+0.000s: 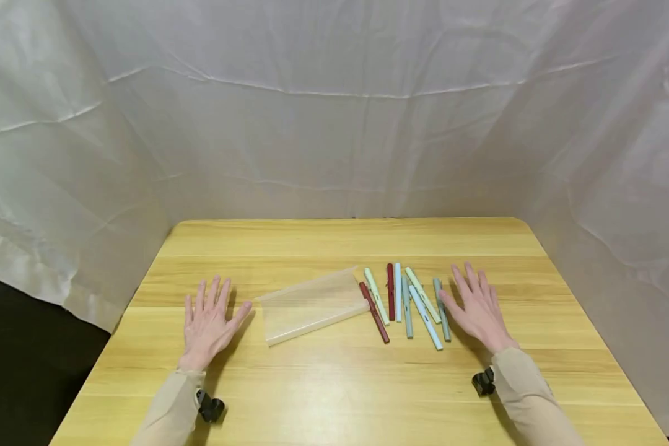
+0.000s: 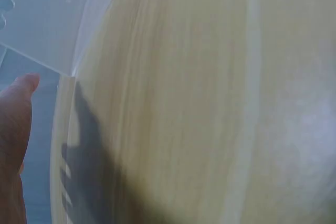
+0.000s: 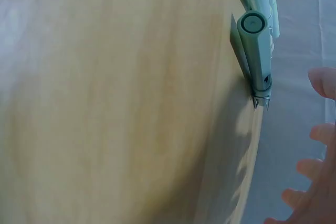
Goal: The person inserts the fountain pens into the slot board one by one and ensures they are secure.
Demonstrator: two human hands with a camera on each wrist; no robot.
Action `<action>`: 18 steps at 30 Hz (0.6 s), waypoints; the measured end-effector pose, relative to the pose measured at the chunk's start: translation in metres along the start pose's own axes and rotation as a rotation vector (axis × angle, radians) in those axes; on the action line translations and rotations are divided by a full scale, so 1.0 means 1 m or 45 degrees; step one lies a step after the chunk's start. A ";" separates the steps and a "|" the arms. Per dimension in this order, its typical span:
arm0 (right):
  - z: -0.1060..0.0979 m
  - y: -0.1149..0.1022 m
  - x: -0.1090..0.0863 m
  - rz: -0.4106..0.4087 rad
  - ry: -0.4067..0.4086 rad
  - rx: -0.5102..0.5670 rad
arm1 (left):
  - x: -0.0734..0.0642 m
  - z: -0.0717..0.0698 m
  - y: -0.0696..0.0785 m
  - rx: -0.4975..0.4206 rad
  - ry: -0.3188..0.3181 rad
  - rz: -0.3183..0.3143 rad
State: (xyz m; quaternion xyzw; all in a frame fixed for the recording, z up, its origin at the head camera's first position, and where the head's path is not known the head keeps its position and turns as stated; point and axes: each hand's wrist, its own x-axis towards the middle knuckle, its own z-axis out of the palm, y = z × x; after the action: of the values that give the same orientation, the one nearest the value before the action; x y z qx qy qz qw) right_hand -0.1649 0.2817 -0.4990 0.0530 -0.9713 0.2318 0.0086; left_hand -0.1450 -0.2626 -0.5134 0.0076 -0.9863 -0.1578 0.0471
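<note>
My left hand [image 1: 209, 325] is spread with straight fingers over the left of the table, holding nothing. Just right of its thumb lies a clear plastic pouch [image 1: 312, 306], flat and slightly slanted; its corner also shows in the left wrist view near the thumb. My right hand [image 1: 479, 313], fingers spread and nothing in them, is beside a loose group of pens. Nearest it is a grey-green pen [image 1: 441, 310], seen end-on in the right wrist view. Others are a light blue pen [image 1: 425, 317], a pale green pen [image 1: 424, 295] and a dark red pen [image 1: 375, 313] near the pouch's right end.
The wooden table [image 1: 334, 396] has rounded far corners. Pale cloth sheets [image 1: 334, 142] hang behind it and on both sides. A small black camera [image 1: 210, 407] sits on the left wrist, another [image 1: 483, 382] on the right. More pens lie in the group's middle.
</note>
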 end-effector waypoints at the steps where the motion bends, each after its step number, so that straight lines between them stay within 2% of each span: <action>1: 0.000 0.000 0.000 -0.003 -0.001 0.007 | 0.000 -0.001 0.001 0.002 -0.002 0.005; 10: -0.004 0.000 -0.003 -0.024 -0.013 0.078 | -0.010 -0.008 0.013 0.033 -0.045 0.072; 15: -0.006 -0.001 -0.003 -0.037 -0.023 0.084 | -0.015 -0.009 0.020 0.049 -0.035 0.130; 18: -0.007 -0.001 -0.002 -0.057 -0.026 0.088 | -0.016 -0.007 0.023 -0.016 -0.033 0.159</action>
State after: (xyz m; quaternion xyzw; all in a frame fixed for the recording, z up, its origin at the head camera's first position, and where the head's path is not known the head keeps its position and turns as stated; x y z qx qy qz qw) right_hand -0.1633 0.2839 -0.4923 0.0772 -0.9613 0.2643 0.0020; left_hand -0.1282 -0.2424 -0.5010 -0.0562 -0.9844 -0.1610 0.0443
